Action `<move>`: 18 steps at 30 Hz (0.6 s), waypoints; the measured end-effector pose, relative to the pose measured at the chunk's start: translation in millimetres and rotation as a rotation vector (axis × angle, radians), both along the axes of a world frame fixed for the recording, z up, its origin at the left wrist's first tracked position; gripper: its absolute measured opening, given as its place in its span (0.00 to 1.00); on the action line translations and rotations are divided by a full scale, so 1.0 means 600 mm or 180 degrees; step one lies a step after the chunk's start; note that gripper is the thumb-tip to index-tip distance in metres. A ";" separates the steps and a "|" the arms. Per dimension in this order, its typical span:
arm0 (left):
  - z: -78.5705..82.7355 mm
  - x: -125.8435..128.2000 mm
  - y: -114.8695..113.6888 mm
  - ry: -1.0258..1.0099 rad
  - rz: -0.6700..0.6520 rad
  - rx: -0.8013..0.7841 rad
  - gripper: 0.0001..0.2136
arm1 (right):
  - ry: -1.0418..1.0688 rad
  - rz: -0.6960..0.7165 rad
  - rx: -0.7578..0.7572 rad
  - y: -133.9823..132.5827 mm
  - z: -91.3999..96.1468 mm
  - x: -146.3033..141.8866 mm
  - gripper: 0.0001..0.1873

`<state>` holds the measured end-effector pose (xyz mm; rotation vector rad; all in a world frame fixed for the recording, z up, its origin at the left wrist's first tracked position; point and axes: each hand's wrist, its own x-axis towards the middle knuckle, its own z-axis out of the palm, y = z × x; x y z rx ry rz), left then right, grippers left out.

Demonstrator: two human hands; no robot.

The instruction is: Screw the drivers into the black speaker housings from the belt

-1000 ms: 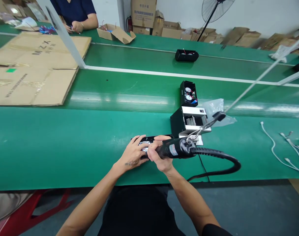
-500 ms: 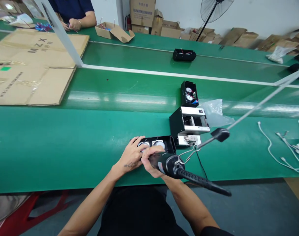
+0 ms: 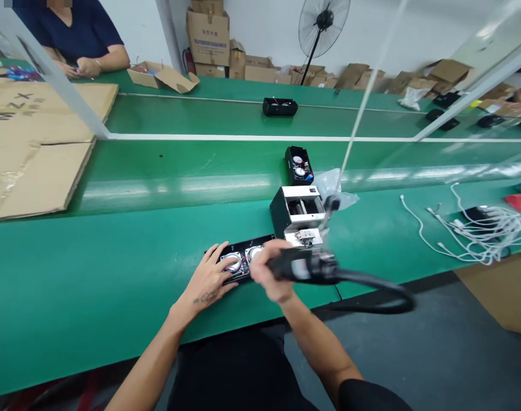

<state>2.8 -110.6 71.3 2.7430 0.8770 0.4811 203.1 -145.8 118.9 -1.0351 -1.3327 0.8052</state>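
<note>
The table's near edge slants across in front of the person's body, and its smooth green top runs wide to the left of the hands, while at the right end of the case a boxy machine with a black side and silvery metal front stands close, narrowing the room there. The black case, long, shallow and open-topped, lies on the table set in from that edge, two round speakers with pale metal backs and thin wires showing inside. The left hand rests with fingers spread across the case's left end; the right hand is wrapped round a black cylindrical tool, slightly blurred, its thick cable curving out over the table's edge, its tip hidden
</note>
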 end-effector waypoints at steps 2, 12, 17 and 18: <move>0.006 -0.013 -0.005 -0.0003 0.0045 0.0011 0.04 | 0.0439 -0.0767 0.0466 0.013 0.025 0.050 0.17; 0.048 0.026 -0.010 -0.0239 0.0014 -0.0003 0.10 | 0.0053 -0.2035 0.0642 0.061 0.030 0.187 0.14; 0.030 0.058 -0.009 0.0238 0.0059 0.0062 0.13 | 0.0723 -0.1026 0.0144 0.024 0.043 0.152 0.15; 0.026 0.060 -0.010 0.0281 0.0082 0.0120 0.12 | 0.0961 -0.0854 0.0165 0.016 0.046 0.139 0.15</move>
